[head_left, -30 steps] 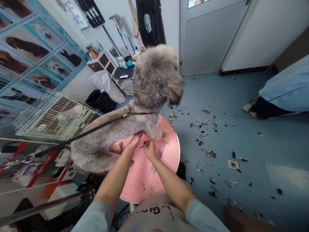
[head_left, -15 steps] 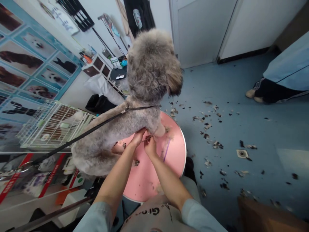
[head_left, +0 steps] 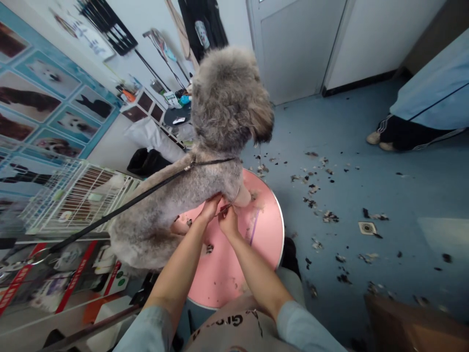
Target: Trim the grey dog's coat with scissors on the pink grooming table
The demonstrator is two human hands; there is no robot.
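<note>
A grey, close-clipped dog point(head_left: 198, 183) with a fluffy head stands on a round pink grooming table point(head_left: 220, 274), facing away to the right. My left hand point(head_left: 210, 209) is closed at the dog's front leg, just under the chest; its fingertips are partly hidden by the body. Beside it, my right hand point(head_left: 228, 222) is closed around slim metal scissors point(head_left: 236, 194), with a thin blade rising near the front leg. A black leash point(head_left: 146, 204) runs from the dog's neck to a metal clasp at the lower left.
Hair clippings point(head_left: 330, 216) lie over the blue floor, and a few tufts on the table. A white wire cage point(head_left: 84, 195) stands at left. Another person point(head_left: 428, 98) in a light blue garment is at far right. A brown box point(head_left: 410, 322) sits at lower right.
The view has shifted slightly, so the room's background sits a little further left. Both hands stay at the dog's front leg, and the dog keeps nearly the same pose.
</note>
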